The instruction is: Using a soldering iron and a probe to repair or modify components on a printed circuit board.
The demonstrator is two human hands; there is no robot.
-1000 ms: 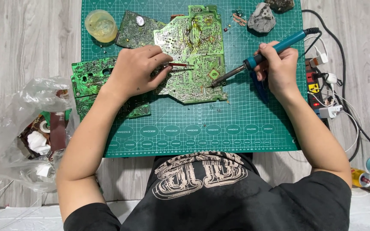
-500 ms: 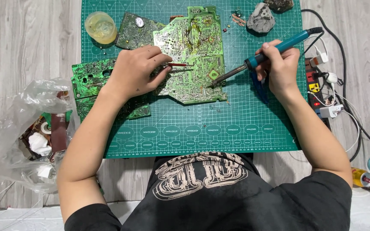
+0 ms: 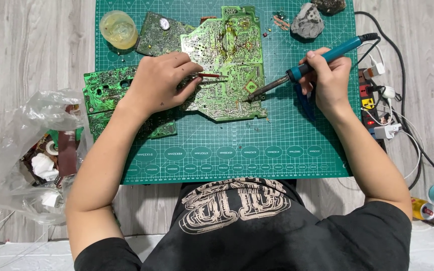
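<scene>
Circuit board [image 3: 227, 60], large and pale green, lies solder side up on the green cutting mat [image 3: 277, 150] on the bench. The left hand [image 3: 159, 83] pins it, fingers closed on a thin red-tipped tool [image 3: 209, 76]. The right hand [image 3: 327, 80] grips a teal soldering iron [image 3: 302, 73], tip at the board's lower right. A slip could burn nearby traces or the fingers.

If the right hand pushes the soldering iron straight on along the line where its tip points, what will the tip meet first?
The right hand aims the soldering iron down-left. Its tip seems already on or just above the large green circuit board, near the lower right corner, so that board comes first; the height is unclear.
</scene>
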